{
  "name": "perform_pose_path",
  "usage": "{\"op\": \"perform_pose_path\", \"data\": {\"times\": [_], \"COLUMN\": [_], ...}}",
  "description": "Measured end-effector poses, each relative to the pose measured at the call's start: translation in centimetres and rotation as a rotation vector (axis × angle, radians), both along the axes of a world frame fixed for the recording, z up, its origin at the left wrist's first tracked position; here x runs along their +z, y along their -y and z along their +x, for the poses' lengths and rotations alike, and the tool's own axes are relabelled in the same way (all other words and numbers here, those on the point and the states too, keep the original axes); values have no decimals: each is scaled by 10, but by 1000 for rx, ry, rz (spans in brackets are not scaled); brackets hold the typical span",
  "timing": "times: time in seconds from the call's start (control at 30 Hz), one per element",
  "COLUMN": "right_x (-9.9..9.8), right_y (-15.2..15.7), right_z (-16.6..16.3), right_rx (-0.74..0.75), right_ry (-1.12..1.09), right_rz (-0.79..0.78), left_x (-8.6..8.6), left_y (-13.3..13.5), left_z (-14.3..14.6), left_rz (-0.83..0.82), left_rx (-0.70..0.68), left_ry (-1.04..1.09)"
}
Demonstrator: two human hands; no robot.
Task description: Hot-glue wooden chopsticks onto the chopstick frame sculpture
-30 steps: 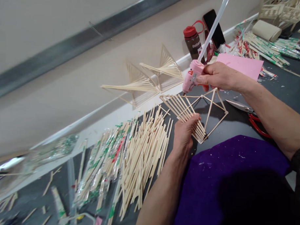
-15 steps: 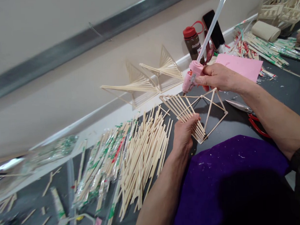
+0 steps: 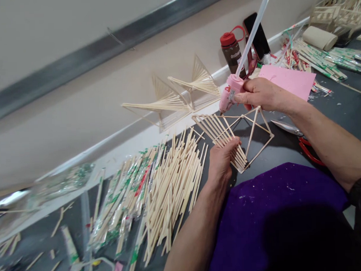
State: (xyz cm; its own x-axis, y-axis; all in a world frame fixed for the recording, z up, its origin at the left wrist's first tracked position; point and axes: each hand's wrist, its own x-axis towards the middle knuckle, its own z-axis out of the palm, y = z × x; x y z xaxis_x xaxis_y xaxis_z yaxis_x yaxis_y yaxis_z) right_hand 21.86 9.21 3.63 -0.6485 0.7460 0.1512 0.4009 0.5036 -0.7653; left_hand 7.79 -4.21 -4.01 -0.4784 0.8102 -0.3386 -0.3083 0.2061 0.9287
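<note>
Lettering on the red-capped bottle, at twelve o'clock from the pink glue gun, looks blurred. The right hand wraps its fingers round the gun, nozzle down; at six o'clock, the left hand pinches the stick frame between its fingers.

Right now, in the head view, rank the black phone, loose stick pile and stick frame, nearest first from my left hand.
1. Stick frame, in your left hand.
2. Loose stick pile, left of that hand.
3. Black phone, back by the wall.
</note>
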Motion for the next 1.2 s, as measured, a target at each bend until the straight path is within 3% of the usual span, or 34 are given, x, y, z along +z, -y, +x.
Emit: {"op": "perform_pose_path", "data": {"times": [1.2], "right_x": [2], "right_y": [1], "right_z": [3], "right_rx": [-8], "right_ry": [16], "right_rz": [21], "left_x": [0], "left_y": [1], "left_z": [0], "left_rz": [-9], "left_rx": [6], "left_ry": [20]}}
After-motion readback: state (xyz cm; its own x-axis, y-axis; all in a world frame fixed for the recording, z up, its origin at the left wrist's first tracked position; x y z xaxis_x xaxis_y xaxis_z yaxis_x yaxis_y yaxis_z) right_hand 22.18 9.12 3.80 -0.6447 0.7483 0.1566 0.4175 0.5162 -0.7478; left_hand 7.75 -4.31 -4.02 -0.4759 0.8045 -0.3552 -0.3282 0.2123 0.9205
